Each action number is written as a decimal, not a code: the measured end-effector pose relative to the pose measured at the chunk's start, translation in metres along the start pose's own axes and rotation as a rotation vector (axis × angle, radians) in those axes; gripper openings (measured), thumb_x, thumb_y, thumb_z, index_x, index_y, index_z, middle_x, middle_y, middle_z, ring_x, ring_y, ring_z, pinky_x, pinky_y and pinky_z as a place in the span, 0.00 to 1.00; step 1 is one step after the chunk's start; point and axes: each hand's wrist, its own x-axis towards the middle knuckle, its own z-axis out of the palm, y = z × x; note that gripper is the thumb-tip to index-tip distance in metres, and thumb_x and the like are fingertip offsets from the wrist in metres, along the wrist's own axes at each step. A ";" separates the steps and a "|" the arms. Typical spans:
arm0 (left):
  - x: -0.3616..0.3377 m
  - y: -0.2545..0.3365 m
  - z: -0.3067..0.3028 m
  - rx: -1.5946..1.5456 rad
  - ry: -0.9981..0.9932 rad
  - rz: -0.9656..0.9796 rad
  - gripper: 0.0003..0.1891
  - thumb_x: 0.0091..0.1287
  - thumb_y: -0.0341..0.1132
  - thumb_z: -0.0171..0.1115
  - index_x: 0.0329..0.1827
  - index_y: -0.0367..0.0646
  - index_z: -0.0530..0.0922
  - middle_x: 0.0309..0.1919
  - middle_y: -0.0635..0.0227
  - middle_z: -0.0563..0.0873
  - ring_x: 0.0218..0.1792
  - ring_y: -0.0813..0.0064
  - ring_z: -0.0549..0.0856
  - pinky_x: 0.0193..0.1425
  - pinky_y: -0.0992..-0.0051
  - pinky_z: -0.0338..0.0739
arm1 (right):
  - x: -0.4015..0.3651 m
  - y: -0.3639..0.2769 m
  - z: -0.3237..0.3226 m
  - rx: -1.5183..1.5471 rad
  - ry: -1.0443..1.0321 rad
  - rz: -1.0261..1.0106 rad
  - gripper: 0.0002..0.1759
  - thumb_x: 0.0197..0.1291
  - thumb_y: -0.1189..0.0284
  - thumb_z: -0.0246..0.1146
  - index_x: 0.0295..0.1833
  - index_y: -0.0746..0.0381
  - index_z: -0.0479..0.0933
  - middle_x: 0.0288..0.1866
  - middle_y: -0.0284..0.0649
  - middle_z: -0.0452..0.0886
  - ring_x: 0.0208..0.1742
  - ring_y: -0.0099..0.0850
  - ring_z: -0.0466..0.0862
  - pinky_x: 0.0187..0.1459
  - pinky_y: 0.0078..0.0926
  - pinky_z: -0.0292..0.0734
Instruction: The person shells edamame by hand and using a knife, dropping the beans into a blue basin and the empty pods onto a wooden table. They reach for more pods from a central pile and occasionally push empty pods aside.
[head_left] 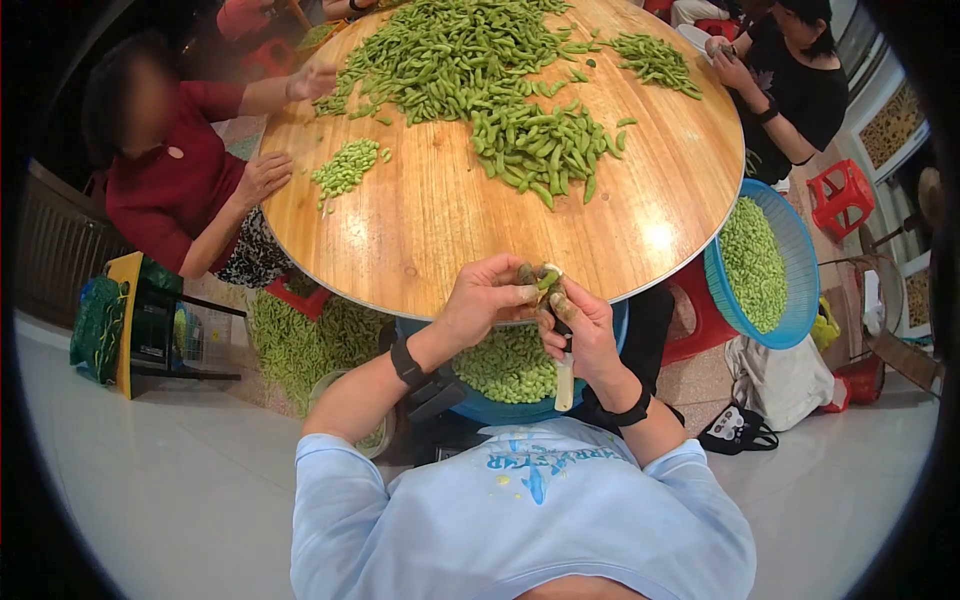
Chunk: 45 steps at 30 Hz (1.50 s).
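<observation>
My left hand [485,298] pinches a green bean pod [546,281] between thumb and fingers, just off the table's near edge. Close against it, my right hand [583,325] is closed around a small hand tool [565,385] with a black and cream handle, which points down toward me. The tool's working end is hidden by my fingers, so its kind does not show. Both hands' fingertips meet at the pod. Below them, a blue basket [470,408] holds shelled green beans [510,365].
A round wooden table [400,235] carries a large heap of pods [450,60], a nearer pile [545,150] and shelled beans [345,168]. People sit left and right. Another blue basket [790,230] of beans stands right, near a red stool [840,198]. Pods [300,335] cover the floor at left.
</observation>
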 end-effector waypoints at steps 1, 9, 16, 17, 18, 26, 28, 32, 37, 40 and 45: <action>0.002 0.000 -0.005 -0.108 -0.049 -0.074 0.11 0.65 0.26 0.62 0.50 0.38 0.77 0.35 0.68 0.84 0.31 0.80 0.83 0.33 0.81 0.78 | 0.001 -0.003 -0.001 0.040 -0.023 0.034 0.17 0.72 0.70 0.51 0.63 0.62 0.69 0.29 0.36 0.72 0.20 0.18 0.66 0.17 0.13 0.63; 0.000 0.002 0.005 0.011 -0.099 -0.006 0.11 0.65 0.28 0.62 0.49 0.37 0.76 0.33 0.66 0.84 0.28 0.75 0.83 0.31 0.76 0.79 | -0.002 -0.007 -0.007 0.338 -0.056 0.189 0.13 0.71 0.68 0.53 0.55 0.63 0.72 0.30 0.38 0.73 0.19 0.19 0.65 0.16 0.13 0.62; -0.013 0.021 0.014 1.152 0.004 0.658 0.08 0.66 0.31 0.61 0.42 0.34 0.79 0.31 0.70 0.84 0.30 0.81 0.82 0.32 0.75 0.76 | -0.006 -0.007 0.003 0.266 -0.001 0.172 0.12 0.71 0.67 0.53 0.53 0.62 0.72 0.31 0.38 0.72 0.19 0.19 0.65 0.16 0.14 0.61; -0.015 0.023 0.016 0.996 0.008 0.559 0.08 0.67 0.32 0.61 0.40 0.35 0.80 0.28 0.72 0.84 0.28 0.83 0.80 0.29 0.76 0.74 | -0.007 -0.007 0.004 0.265 -0.021 0.177 0.12 0.71 0.67 0.53 0.53 0.62 0.72 0.31 0.38 0.72 0.19 0.19 0.65 0.16 0.14 0.61; -0.016 0.019 0.016 1.017 0.036 0.567 0.08 0.67 0.32 0.61 0.40 0.35 0.80 0.28 0.72 0.84 0.28 0.83 0.80 0.29 0.76 0.74 | -0.008 -0.007 0.004 0.253 0.002 0.191 0.12 0.70 0.66 0.53 0.53 0.62 0.72 0.30 0.38 0.72 0.19 0.19 0.65 0.16 0.14 0.60; -0.027 0.006 0.022 0.587 0.101 0.124 0.10 0.70 0.36 0.57 0.40 0.36 0.81 0.26 0.68 0.84 0.26 0.79 0.82 0.30 0.77 0.74 | -0.005 0.003 0.005 -0.334 0.145 -0.075 0.12 0.68 0.75 0.53 0.54 0.69 0.73 0.25 0.34 0.73 0.16 0.17 0.68 0.15 0.15 0.59; -0.031 -0.006 0.022 0.868 0.103 0.509 0.10 0.70 0.32 0.54 0.43 0.34 0.78 0.29 0.57 0.82 0.29 0.62 0.83 0.34 0.68 0.76 | -0.005 0.005 0.010 -0.586 0.161 -0.267 0.14 0.66 0.79 0.54 0.55 0.70 0.72 0.26 0.33 0.74 0.16 0.16 0.68 0.15 0.14 0.59; -0.036 -0.005 0.019 0.950 0.065 0.598 0.10 0.66 0.28 0.54 0.47 0.33 0.75 0.30 0.51 0.78 0.33 0.50 0.81 0.35 0.60 0.75 | 0.000 0.001 0.012 -0.651 0.199 -0.226 0.16 0.62 0.82 0.57 0.56 0.70 0.72 0.28 0.34 0.74 0.21 0.19 0.71 0.20 0.18 0.66; -0.042 -0.012 0.019 0.965 0.060 0.513 0.07 0.64 0.28 0.55 0.42 0.33 0.74 0.28 0.51 0.77 0.32 0.49 0.81 0.34 0.60 0.74 | 0.009 0.003 0.004 -1.361 0.068 -0.729 0.16 0.51 0.85 0.61 0.48 0.68 0.73 0.31 0.42 0.75 0.30 0.31 0.76 0.33 0.28 0.72; -0.050 -0.008 0.025 0.962 0.037 0.503 0.06 0.63 0.28 0.55 0.39 0.33 0.74 0.27 0.51 0.76 0.30 0.49 0.80 0.33 0.60 0.74 | 0.011 0.006 -0.004 -1.339 0.104 -0.623 0.13 0.48 0.86 0.60 0.42 0.67 0.72 0.30 0.45 0.74 0.28 0.37 0.76 0.31 0.29 0.71; -0.046 -0.003 0.022 0.876 0.168 0.451 0.07 0.60 0.30 0.54 0.32 0.33 0.73 0.25 0.43 0.77 0.31 0.43 0.80 0.33 0.55 0.73 | 0.000 -0.002 0.011 -1.280 0.071 -0.502 0.11 0.46 0.85 0.60 0.38 0.67 0.73 0.28 0.46 0.72 0.25 0.40 0.75 0.29 0.31 0.70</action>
